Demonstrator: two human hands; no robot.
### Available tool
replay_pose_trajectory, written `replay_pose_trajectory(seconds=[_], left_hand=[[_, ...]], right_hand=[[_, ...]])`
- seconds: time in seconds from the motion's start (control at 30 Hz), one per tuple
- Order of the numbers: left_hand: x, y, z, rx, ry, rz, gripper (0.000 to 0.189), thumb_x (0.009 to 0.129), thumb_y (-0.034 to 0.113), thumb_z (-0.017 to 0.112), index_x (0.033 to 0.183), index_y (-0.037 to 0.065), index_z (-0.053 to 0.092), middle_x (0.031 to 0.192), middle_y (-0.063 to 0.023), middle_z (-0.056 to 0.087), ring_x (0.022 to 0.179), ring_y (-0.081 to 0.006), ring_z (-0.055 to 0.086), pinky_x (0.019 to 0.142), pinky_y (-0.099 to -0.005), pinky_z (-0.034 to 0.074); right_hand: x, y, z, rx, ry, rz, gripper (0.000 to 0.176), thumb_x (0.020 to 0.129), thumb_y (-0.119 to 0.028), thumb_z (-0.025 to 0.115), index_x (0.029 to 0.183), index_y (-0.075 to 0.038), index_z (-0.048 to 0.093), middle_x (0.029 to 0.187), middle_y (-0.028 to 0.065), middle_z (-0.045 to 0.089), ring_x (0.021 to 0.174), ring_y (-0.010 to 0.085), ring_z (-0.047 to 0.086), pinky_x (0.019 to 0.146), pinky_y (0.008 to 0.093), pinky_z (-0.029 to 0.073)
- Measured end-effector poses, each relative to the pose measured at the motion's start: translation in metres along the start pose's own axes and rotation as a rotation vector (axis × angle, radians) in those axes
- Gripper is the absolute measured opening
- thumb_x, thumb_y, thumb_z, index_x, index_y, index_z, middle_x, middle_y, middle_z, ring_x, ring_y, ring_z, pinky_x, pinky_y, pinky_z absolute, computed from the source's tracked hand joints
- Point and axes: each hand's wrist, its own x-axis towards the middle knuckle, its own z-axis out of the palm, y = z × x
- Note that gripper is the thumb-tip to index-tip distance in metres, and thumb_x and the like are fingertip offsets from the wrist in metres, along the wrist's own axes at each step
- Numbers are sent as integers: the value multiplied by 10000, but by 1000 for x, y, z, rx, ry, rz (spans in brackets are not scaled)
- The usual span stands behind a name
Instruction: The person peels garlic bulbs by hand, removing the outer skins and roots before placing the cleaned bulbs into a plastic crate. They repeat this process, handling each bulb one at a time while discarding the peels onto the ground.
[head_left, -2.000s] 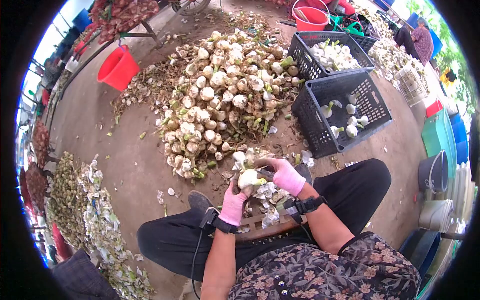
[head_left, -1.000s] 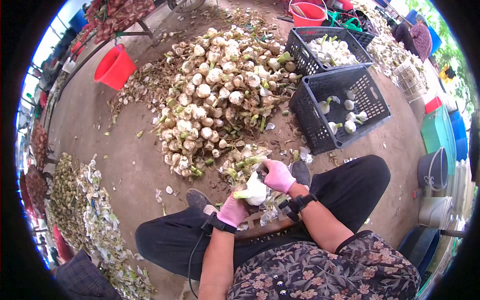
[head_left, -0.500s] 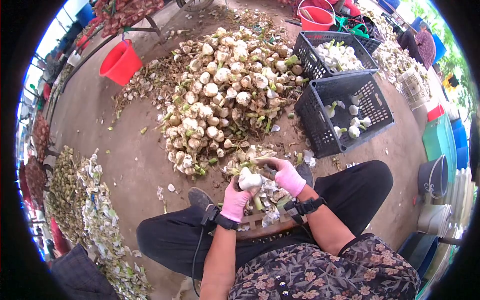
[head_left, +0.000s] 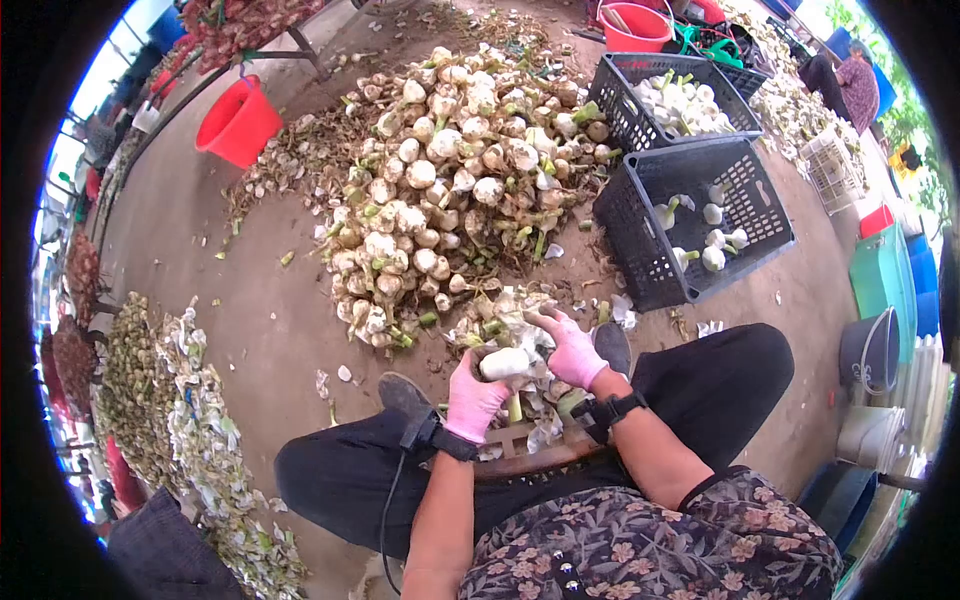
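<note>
The bulb [head_left: 503, 363] is in the left hand [head_left: 472, 398], held low in front of the body, above the peelings [head_left: 545, 430]. The fingers of this hand are curled around it and grip it from the left side, probably so that its white upper side is left free for the right hand [head_left: 574, 355]. The right hand is just to the right of the bulb, with its fingers bent; I cannot tell whether they touch it or hold something small.

Beyond the hands rises the heap [head_left: 450, 190] of bulbs, seemingly put there to be within easy reach. At its right is the near crate [head_left: 650, 258], with a few white bulbs inside; behind it the far crate [head_left: 625, 117] is much fuller. Both seem to be placed on the right hand's side for convenience.

Between the hands and the near crate are the right shoe [head_left: 613, 347] and the crate's own high wall. At far left hangs a red bucket [head_left: 240, 128], and at far right sits another person [head_left: 857, 92], well apart.
</note>
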Motion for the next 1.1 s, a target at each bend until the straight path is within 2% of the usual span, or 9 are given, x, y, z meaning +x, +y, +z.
replay_pose_trajectory(seconds=[0.17, 0.27, 0.43, 0.63, 0.7, 0.73, 0.83, 1.07, 1.1], left_hand=[[11, -11, 4, 47, 174, -90, 519, 647, 42, 808, 1072, -14, 516, 936, -87, 638, 828, -148, 619, 741, -281, 515], [22, -9, 12, 244, 162, -59, 511, 668, 101, 791, 1072, -36, 511, 919, -112, 640, 804, -169, 620, 724, -294, 510], [59, -7, 21, -76, 120, -66, 852, 757, 267, 763, 1336, -131, 281, 1189, -218, 515, 1035, -214, 529, 914, -293, 421], [165, -60, -54, 341, 421, 36, 515, 705, 167, 726, 1134, -38, 528, 1101, -204, 563, 953, -300, 570, 851, -385, 451], [177, -33, -66, 918, 496, 131, 468, 689, 114, 705, 1120, 19, 550, 994, -184, 596, 907, -313, 601, 826, -357, 484], [184, -17, -66, 1031, 480, 58, 605, 639, 162, 722, 1191, 29, 515, 1048, -234, 569, 1011, -380, 547, 907, -397, 439], [219, -13, -78, 1362, 370, 18, 520, 700, 120, 579, 1207, 49, 489, 1167, -216, 505, 1086, -369, 496, 897, -442, 436], [231, -7, -92, 1598, 246, 173, 242, 821, 122, 524, 1042, 34, 567, 1073, -180, 561, 1041, -320, 543, 841, -383, 482], [226, -5, -92, 1601, 246, 180, 242, 821, 122, 524, 1042, 34, 567, 1073, -180, 561, 1041, -320, 543, 841, -383, 482]], right_hand=[[-6, -34, -11, 285, -113, -242, 728, 669, 0, 604, 1355, -18, 359, 1290, 219, 474, 1182, 319, 490, 985, 342, 400], [-6, -37, -4, 533, -262, 38, 655, 682, -30, 603, 1307, 8, 408, 1157, 208, 575, 1123, 300, 539, 964, 333, 398], [9, -5, -2, 1331, -47, 89, 540, 752, -48, 691, 1243, -38, 466, 1112, 47, 577, 994, 139, 552, 867, 284, 456], [35, 24, -94, 1673, 468, 193, 522, 754, -9, 670, 1234, -59, 469, 1043, 47, 572, 900, 163, 558, 775, 315, 499], [63, 71, -117, -49, 675, -49, 445, 776, -16, 661, 1185, -26, 485, 1000, 70, 568, 863, 182, 552, 793, 340, 500], [74, 90, -131, -52, 672, -51, 445, 776, -16, 661, 1185, -26, 485, 1000, 70, 568, 863, 182, 552, 793, 340, 500], [99, 132, -163, 1725, 533, -257, 157, 898, -81, 476, 1042, -81, 539, 1126, 56, 587, 1070, 208, 539, 952, 309, 419], [59, 135, -159, 2717, 570, -183, 391, 936, -199, 503, 1233, 53, 479, 1210, 218, 557, 1053, 270, 592, 919, 365, 489], [69, 118, -153, 2222, 695, -104, 377, 922, -194, 529, 1213, 44, 494, 1179, 213, 574, 1014, 256, 605, 895, 351, 500]])
